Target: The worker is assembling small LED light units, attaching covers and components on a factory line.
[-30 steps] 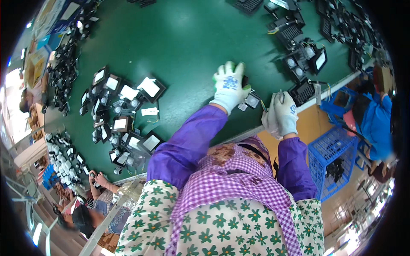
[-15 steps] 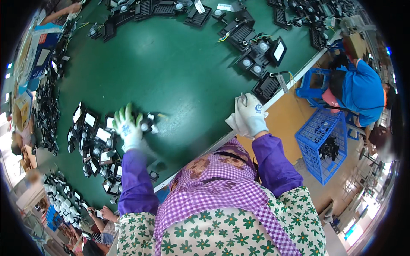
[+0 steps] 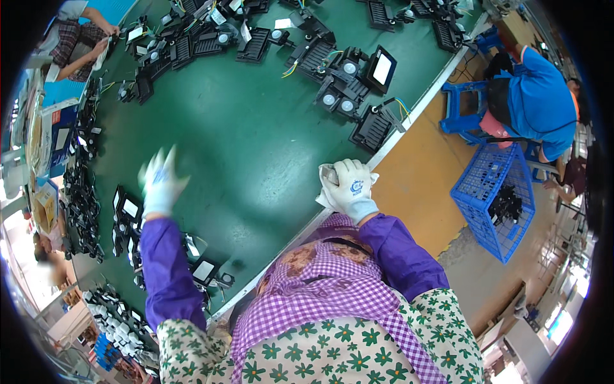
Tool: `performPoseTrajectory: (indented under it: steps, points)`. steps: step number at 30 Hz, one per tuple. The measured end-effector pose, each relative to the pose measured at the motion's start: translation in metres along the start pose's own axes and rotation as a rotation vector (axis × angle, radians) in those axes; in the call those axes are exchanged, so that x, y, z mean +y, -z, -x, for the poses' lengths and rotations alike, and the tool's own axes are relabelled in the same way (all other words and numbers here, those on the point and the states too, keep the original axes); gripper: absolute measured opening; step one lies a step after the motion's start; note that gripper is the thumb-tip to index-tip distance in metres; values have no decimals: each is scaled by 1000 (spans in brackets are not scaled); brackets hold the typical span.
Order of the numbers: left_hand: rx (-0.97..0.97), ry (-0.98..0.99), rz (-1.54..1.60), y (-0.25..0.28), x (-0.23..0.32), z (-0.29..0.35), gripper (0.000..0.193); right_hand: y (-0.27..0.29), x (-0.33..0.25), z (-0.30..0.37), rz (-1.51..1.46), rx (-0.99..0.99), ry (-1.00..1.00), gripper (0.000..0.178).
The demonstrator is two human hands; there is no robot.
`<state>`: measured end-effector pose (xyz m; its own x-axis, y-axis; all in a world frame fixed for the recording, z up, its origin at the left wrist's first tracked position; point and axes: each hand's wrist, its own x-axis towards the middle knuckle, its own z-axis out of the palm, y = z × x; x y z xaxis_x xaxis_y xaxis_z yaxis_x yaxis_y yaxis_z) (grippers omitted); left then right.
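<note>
My left hand (image 3: 161, 182), in a white work glove with a greenish tint at the fingertips, hovers over the left part of the green table (image 3: 236, 128). Its fingers are spread, blurred by motion, and nothing shows in them. Below it and partly behind my forearm lies a cluster of small black floodlights (image 3: 204, 272), some with pale faces and round sensors. At the table's near edge my right hand (image 3: 352, 185), also gloved, is closed round a crumpled whitish cloth (image 3: 327, 176).
More black floodlights (image 3: 371, 131) with loose coloured wires line the far and right side. A heap of them (image 3: 81, 198) runs along the left edge. Beyond the right edge stand a blue crate (image 3: 492, 198) and a person in a blue shirt (image 3: 543, 96) by blue stools (image 3: 464, 105).
My left hand has lifted away leftward from the floodlight cluster; the small lamp beside its fingers no longer shows there. My right hand keeps the cloth at the edge. The view has turned somewhat.
</note>
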<state>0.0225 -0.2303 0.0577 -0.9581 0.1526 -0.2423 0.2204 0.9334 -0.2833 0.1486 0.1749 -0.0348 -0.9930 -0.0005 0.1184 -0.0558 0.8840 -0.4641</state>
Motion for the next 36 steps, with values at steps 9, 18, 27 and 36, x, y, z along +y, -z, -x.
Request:
performPoseTrajectory:
  steps: [9, 18, 27, 36]
  points:
    - [212, -883, 101, 67, 315, -124, 52, -4, -2, -4, -6, -51, -22, 24]
    - [236, -991, 302, 85, 296, -61, 29, -13, 8, 6, -18, -75, 47, 22]
    - [184, -342, 681, -29, 210, 44, 45, 15, -19, 23, -148, -10, -84, 24]
    - [346, -296, 706, -66, 234, 80, 53, -18, -36, -71, 201, -217, -28, 21]
